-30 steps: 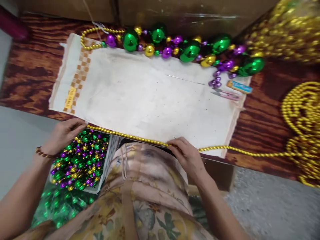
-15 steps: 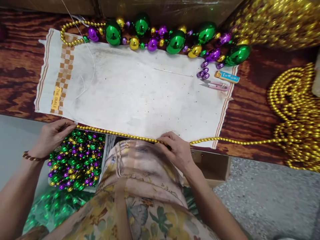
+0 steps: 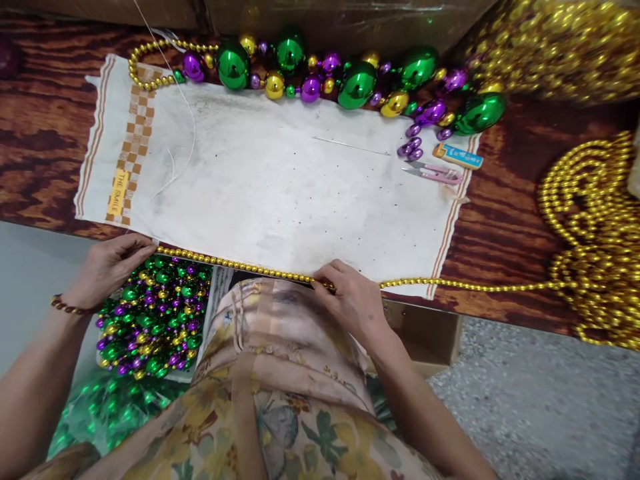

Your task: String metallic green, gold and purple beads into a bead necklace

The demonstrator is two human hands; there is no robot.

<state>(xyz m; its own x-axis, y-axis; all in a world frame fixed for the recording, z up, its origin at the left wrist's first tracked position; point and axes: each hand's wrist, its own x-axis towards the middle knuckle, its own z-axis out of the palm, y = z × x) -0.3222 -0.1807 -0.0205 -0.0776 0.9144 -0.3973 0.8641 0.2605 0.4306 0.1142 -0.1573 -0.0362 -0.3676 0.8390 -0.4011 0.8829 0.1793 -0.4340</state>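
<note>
A strand of gold beads (image 3: 235, 265) is stretched along the table's front edge, over the near border of a white towel (image 3: 260, 180). My left hand (image 3: 113, 267) pinches the strand's left end. Farther right, my right hand (image 3: 347, 293) is closed around the same strand, its fingertips partly hidden. From there the beads run on to a heap of gold bead strands (image 3: 600, 267) at the right. On the towel lie a long needle (image 3: 350, 145), pink thread snips (image 3: 440, 174) and a length of white thread (image 3: 193, 133).
A garland of large green, purple and gold beads (image 3: 357, 85) lies along the towel's far edge. A blue and orange packet (image 3: 457, 155) rests near the snips. Below the table are a bin of mixed beads (image 3: 155, 320) and a cardboard box (image 3: 425, 337). Bagged gold beads (image 3: 565, 47) stand back right.
The view has shifted slightly, so the table's contents appear a little farther right. Both hands keep their hold on the gold strand, which stays stretched between them.
</note>
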